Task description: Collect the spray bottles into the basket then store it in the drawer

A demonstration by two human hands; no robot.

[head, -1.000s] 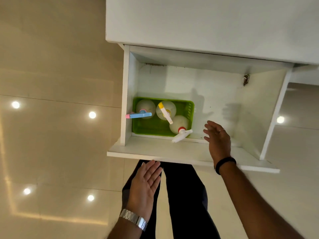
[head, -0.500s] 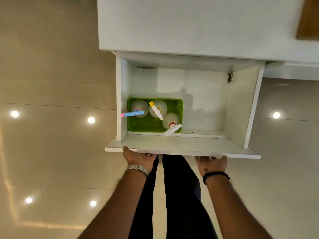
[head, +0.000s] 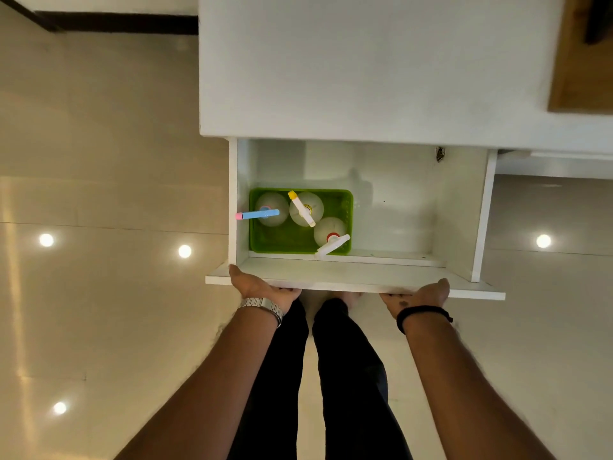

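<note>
no legible txt, no labels, no nos.

Item count, head view:

- Spray bottles: three, one with a blue and pink head point(head: 258, 214), one with a yellow-tipped head point(head: 301, 208), one with a red collar and white head point(head: 332, 244).
- Basket point(head: 345, 207): one, green, holding all three bottles.
- Drawer point(head: 351, 277): one, white, open.
- Hands: two, a left hand point(head: 262, 287) and a right hand point(head: 419, 295), both at the drawer front.
- Wrist items: one metal watch point(head: 263, 307), one black band point(head: 423, 313).
- Floor light reflections: five bright spots visible; more may lie outside the view.
</note>
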